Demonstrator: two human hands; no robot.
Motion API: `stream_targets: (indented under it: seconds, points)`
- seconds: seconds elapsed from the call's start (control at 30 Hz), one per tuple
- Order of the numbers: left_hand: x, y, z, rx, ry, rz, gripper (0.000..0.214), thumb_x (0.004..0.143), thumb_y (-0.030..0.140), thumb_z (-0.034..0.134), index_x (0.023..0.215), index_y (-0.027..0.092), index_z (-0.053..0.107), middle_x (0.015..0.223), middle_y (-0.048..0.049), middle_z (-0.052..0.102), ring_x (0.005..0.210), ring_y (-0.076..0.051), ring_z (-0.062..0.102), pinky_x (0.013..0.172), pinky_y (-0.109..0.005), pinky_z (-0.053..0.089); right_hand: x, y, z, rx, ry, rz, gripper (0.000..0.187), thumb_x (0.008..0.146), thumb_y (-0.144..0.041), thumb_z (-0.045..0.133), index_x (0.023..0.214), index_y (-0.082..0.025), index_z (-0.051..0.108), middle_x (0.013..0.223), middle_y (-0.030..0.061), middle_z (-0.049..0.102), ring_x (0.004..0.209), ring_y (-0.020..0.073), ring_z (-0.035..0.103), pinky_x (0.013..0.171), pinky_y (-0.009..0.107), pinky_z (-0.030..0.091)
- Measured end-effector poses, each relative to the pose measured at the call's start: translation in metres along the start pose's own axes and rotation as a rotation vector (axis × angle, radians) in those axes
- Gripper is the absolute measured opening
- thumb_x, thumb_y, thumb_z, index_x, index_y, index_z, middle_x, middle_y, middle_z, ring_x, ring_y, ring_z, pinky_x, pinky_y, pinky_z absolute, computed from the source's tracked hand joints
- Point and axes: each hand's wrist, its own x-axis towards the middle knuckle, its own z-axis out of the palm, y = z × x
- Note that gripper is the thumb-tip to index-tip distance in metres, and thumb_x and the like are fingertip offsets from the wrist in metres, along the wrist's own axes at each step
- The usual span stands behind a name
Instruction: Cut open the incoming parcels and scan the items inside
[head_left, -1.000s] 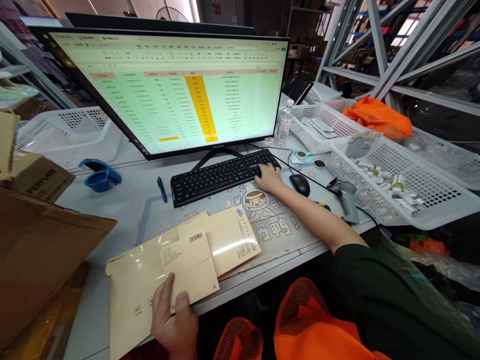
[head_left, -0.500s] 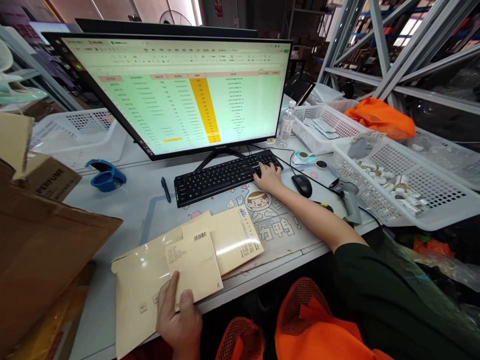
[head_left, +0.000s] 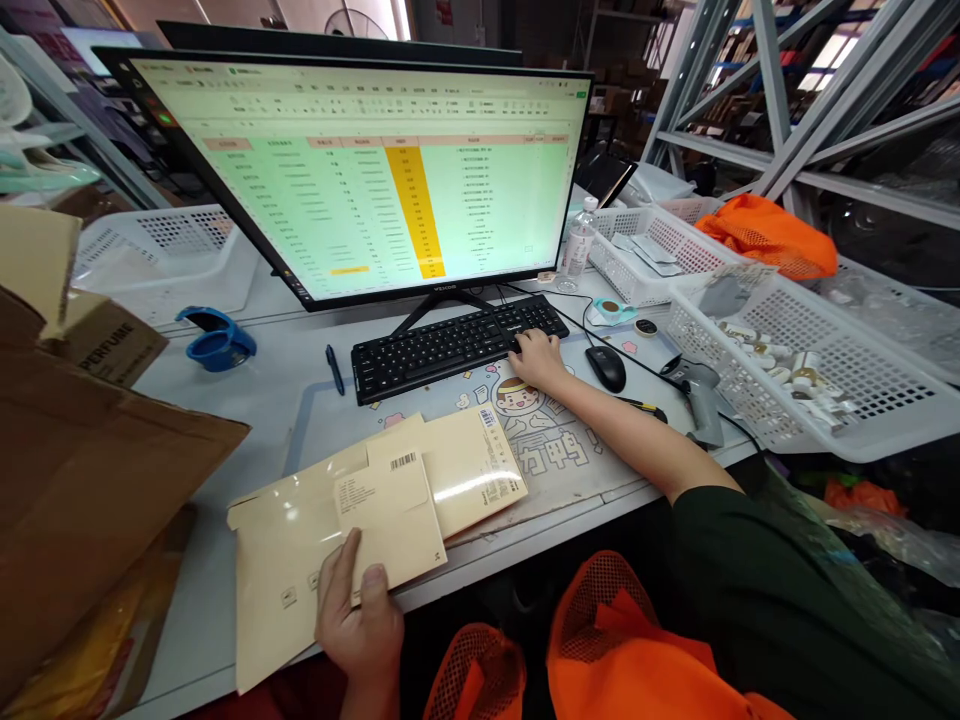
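Note:
My left hand (head_left: 360, 610) is closed on the lower left corner of a flat cream packet (head_left: 397, 515) with a barcode, thumb on top. Under that packet lie a large cream envelope (head_left: 277, 540) and another flat cream box (head_left: 480, 465) with printed text, both on the desk's front edge. My right hand (head_left: 538, 360) rests at the right end of a black keyboard (head_left: 427, 360), fingers bent over the keys and holding nothing. A black mouse (head_left: 605, 368) is just right of it. Behind the keyboard, a monitor (head_left: 300, 200) displays a spreadsheet with an orange column.
An open cardboard box (head_left: 112, 430) stands at the left, near a blue tape holder (head_left: 217, 342) and a pen (head_left: 334, 370). To the right are a barcode scanner (head_left: 699, 400), a bottle (head_left: 579, 240) and a white basket (head_left: 885, 395) of small items. Orange mesh fabric (head_left: 622, 650) lies below the desk edge.
The right hand's fingers have drawn back and curled a little on the keyboard. My left hand keeps its hold on the packet. The whole view has shifted slightly.

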Motion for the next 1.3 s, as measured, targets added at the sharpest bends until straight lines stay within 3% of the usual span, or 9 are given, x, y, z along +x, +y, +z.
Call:
stream_targets:
  seconds: [0.2, 0.3, 0.47, 0.67, 0.77, 0.87, 1.0, 1.17, 1.3]
  points:
    - [-0.001, 0.0, 0.0, -0.026, -0.011, -0.003, 0.039, 0.1, 0.039, 0.065, 0.128, 0.015, 0.077, 0.116, -0.0092, 0.075, 0.106, -0.025, 0.071, 0.101, -0.039, 0.056, 0.038, -0.031, 0.013, 0.007, -0.01, 0.005, 0.061, 0.108, -0.046, 0.044, 0.157, -0.011, 0.056, 0.173, 0.0216, 0.038, 0.16, 0.0388, 0.03, 0.125, 0.058, 0.031]
    - [-0.001, 0.002, -0.001, -0.033, -0.006, -0.008, 0.039, 0.099, 0.039, 0.066, 0.127, 0.015, 0.077, 0.116, -0.0093, 0.075, 0.106, -0.025, 0.071, 0.1, -0.039, 0.055, 0.049, -0.038, 0.013, 0.008, -0.053, 0.042, 0.064, 0.11, -0.053, 0.038, 0.158, -0.014, 0.056, 0.176, 0.0191, 0.034, 0.164, 0.0398, 0.024, 0.127, 0.061, 0.029]
    - [0.001, 0.006, 0.0, -0.026, -0.01, 0.035, 0.038, 0.1, 0.039, 0.064, 0.126, 0.014, 0.077, 0.113, -0.0096, 0.075, 0.102, -0.025, 0.071, 0.096, -0.039, 0.057, 0.02, -0.022, 0.008, -0.021, -0.066, 0.08, 0.068, 0.109, -0.049, 0.039, 0.16, -0.006, 0.049, 0.172, 0.0238, 0.04, 0.157, 0.0384, 0.036, 0.125, 0.061, 0.032]
    - [0.001, 0.007, 0.0, -0.007, -0.02, 0.04, 0.04, 0.099, 0.04, 0.063, 0.126, 0.014, 0.077, 0.112, -0.0093, 0.074, 0.1, -0.025, 0.07, 0.1, -0.041, 0.056, -0.011, -0.002, 0.003, -0.062, -0.102, 0.067, 0.069, 0.107, -0.046, 0.045, 0.163, -0.006, 0.046, 0.174, 0.0226, 0.038, 0.158, 0.0378, 0.035, 0.125, 0.059, 0.034]
    - [0.001, 0.008, 0.0, -0.014, -0.019, 0.043, 0.04, 0.099, 0.04, 0.063, 0.125, 0.014, 0.077, 0.112, -0.0091, 0.074, 0.1, -0.025, 0.071, 0.1, -0.041, 0.056, 0.005, -0.011, 0.006, -0.069, -0.072, 0.052, 0.069, 0.108, -0.049, 0.044, 0.165, -0.009, 0.045, 0.171, 0.0234, 0.041, 0.156, 0.0383, 0.037, 0.125, 0.059, 0.034]
    - [0.0, 0.009, 0.0, -0.015, -0.014, 0.029, 0.04, 0.099, 0.041, 0.063, 0.125, 0.014, 0.077, 0.112, -0.0096, 0.075, 0.101, -0.025, 0.071, 0.1, -0.041, 0.056, 0.033, -0.025, 0.011, -0.044, -0.036, 0.032, 0.067, 0.11, -0.055, 0.042, 0.165, -0.017, 0.047, 0.176, 0.0201, 0.034, 0.162, 0.039, 0.028, 0.127, 0.06, 0.029]
    - [0.0, 0.008, 0.0, -0.017, -0.015, 0.053, 0.038, 0.099, 0.038, 0.064, 0.124, 0.014, 0.078, 0.111, -0.0094, 0.075, 0.1, -0.024, 0.071, 0.095, -0.038, 0.056, 0.053, -0.034, 0.015, 0.006, -0.082, 0.058, 0.063, 0.111, -0.059, 0.038, 0.159, -0.022, 0.056, 0.178, 0.017, 0.032, 0.165, 0.039, 0.023, 0.128, 0.064, 0.027]
    - [-0.001, 0.007, -0.001, -0.043, -0.018, 0.061, 0.035, 0.099, 0.033, 0.065, 0.126, 0.015, 0.078, 0.113, -0.0089, 0.075, 0.1, -0.024, 0.071, 0.094, -0.037, 0.056, 0.021, -0.017, 0.008, -0.062, -0.077, 0.086, 0.067, 0.111, -0.052, 0.039, 0.161, -0.01, 0.05, 0.172, 0.0244, 0.04, 0.156, 0.0385, 0.039, 0.124, 0.062, 0.034]
    - [-0.002, 0.007, 0.0, -0.048, -0.019, 0.06, 0.035, 0.099, 0.033, 0.065, 0.126, 0.015, 0.078, 0.112, -0.0091, 0.075, 0.099, -0.024, 0.071, 0.094, -0.037, 0.056, -0.007, 0.0, 0.002, -0.1, -0.114, 0.065, 0.067, 0.109, -0.05, 0.044, 0.159, -0.007, 0.052, 0.173, 0.0229, 0.04, 0.158, 0.0376, 0.037, 0.125, 0.06, 0.034]
